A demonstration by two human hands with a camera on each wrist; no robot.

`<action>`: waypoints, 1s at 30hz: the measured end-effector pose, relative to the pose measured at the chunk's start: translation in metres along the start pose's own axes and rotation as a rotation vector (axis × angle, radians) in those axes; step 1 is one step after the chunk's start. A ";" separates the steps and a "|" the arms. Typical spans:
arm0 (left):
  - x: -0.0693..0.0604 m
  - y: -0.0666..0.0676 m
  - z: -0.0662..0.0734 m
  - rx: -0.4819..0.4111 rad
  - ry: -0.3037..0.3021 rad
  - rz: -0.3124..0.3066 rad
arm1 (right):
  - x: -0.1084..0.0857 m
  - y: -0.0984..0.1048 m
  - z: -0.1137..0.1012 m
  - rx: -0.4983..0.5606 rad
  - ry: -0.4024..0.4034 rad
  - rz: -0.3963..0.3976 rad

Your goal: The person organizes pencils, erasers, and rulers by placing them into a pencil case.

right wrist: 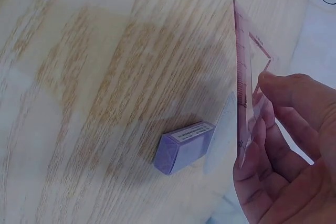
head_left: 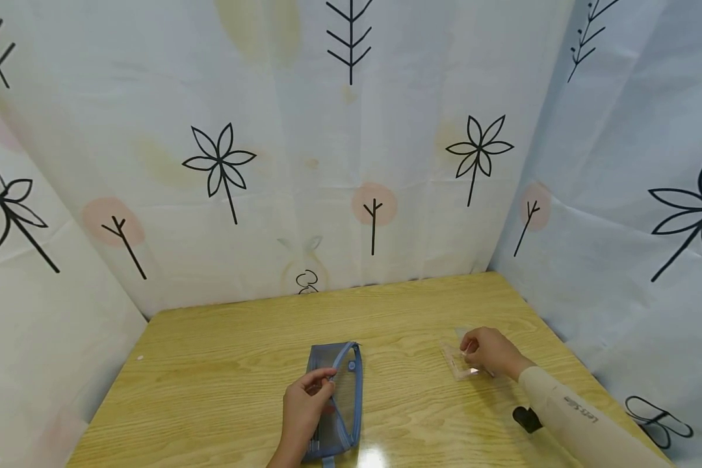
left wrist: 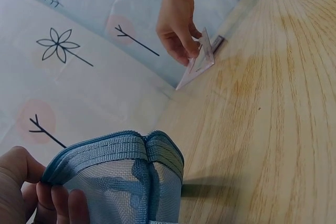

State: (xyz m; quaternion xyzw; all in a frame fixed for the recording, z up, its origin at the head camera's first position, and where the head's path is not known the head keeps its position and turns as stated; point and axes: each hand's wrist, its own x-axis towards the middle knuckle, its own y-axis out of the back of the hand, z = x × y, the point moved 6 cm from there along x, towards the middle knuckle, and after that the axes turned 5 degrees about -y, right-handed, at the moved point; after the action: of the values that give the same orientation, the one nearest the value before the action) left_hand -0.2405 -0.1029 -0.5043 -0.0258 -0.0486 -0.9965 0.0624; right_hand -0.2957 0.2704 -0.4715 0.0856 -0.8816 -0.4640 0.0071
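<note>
A blue mesh zip pencil case (head_left: 326, 355) stands open on the table, with some contents showing dimly through its mesh. My left hand (head_left: 305, 406) pinches its upper edge between thumb and fingers. Over to the right, my right hand (head_left: 494, 351) holds a clear, pink-tinted set square (right wrist: 242, 77) by thumb and fingers, tilted up on edge. Close beside the set square in the right wrist view are a lilac block like an eraser (right wrist: 184, 148) with a printed label and a thin clear piece with a curved edge (right wrist: 220, 135), partly hidden by the set square.
The wood-grain table (head_left: 222, 364) is bordered by patterned cloth (head_left: 304, 162) at the back and both sides. A dark object (head_left: 526, 420) shows beside the right sleeve (head_left: 579, 416). A small white speck (head_left: 140, 357) lies toward the table's left edge.
</note>
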 end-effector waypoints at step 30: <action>0.000 0.000 -0.001 -0.011 -0.006 -0.009 | -0.007 -0.016 0.012 0.371 -0.046 -0.184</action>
State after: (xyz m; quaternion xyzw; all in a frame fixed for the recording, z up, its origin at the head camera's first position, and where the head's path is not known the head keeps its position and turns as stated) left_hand -0.2406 -0.1026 -0.5054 -0.0287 -0.0436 -0.9970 0.0579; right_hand -0.2874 0.2729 -0.4911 0.1551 -0.9403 -0.2945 -0.0714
